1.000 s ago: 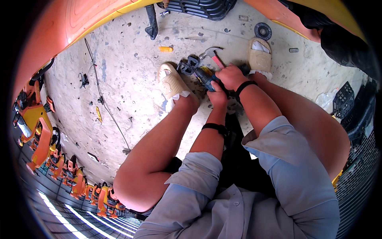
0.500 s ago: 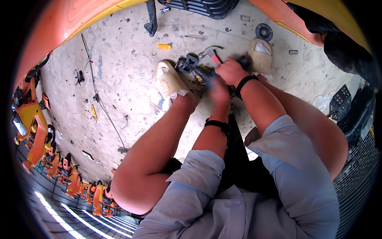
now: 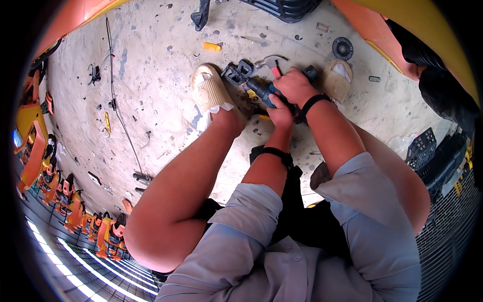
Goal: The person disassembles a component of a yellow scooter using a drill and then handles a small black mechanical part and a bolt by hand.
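Just right of the left sandal (image 3: 214, 91), black slatted parts (image 3: 237, 74) are seen; beside them a drill (image 3: 261, 90) is clasped by the left hand (image 3: 280, 114), fingers curled — and a hammer (image 3: 275, 67) is partly hidden by the right hand (image 3: 296, 86), whose fingers' hold cannot be told.

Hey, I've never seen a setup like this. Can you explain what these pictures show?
There's no robot here, just a person's two bare hands. The camera sits on their head, looking down; its fisheye lens bends straight edges. Their legs frame a speckled floor. The left hand grips what looks like a drill. The right hand is beside it, at the hammer; its fingers are hidden, so I can't tell which it holds. Nearby lie a black openwork part, a yellow piece and a dark disc.
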Motion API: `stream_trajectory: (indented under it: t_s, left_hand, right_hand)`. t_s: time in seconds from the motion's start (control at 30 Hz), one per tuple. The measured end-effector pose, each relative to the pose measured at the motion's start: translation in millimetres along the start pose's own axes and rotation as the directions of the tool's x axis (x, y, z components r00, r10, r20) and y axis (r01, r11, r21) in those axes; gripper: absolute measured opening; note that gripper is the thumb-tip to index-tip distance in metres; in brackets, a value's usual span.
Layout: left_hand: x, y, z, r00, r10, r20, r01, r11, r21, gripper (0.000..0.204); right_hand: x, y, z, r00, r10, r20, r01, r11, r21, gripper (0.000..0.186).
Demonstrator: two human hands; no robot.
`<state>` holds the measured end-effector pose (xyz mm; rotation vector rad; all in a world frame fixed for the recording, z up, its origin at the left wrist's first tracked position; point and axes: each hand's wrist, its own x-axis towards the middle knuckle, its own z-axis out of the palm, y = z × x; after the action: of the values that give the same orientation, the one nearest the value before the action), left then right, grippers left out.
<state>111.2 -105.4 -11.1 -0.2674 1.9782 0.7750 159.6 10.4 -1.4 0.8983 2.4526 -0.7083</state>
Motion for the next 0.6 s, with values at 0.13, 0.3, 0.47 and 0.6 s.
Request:
stream_trajectory:
  t_s: [0.13, 0.3, 0.47, 0.6]
  left_hand:
    - [-4, 9, -4, 1.000, -0.029, -0.001, 0.029, 0.998, 0.060, 0.087]
    - [-3, 7, -6, 1.000, -0.010, 0.006, 0.010, 0.999, 0.043, 0.085]
    - [3, -1, -16, 0.995, 0.090, 0.036, -0.089, 0.996, -0.021, 0.080]
    - [11, -6, -37, 0.985, 0.138, 0.104, -0.145, 0.987, 0.063, 0.074]
  right_hand:
    - [1, -2, -4, 0.998, 0.006, 0.067, -0.007, 1.000, 0.014, 0.011]
    - [-1, -4, -1, 1.000, 0.013, 0.019, -0.012, 0.999, -0.044, 0.009]
    - [-3, -15, 11, 0.998, 0.061, -0.029, -0.063, 0.997, -0.052, 0.008]
    - [-6, -29, 23, 0.992, 0.123, -0.017, -0.123, 0.992, 0.013, 0.020]
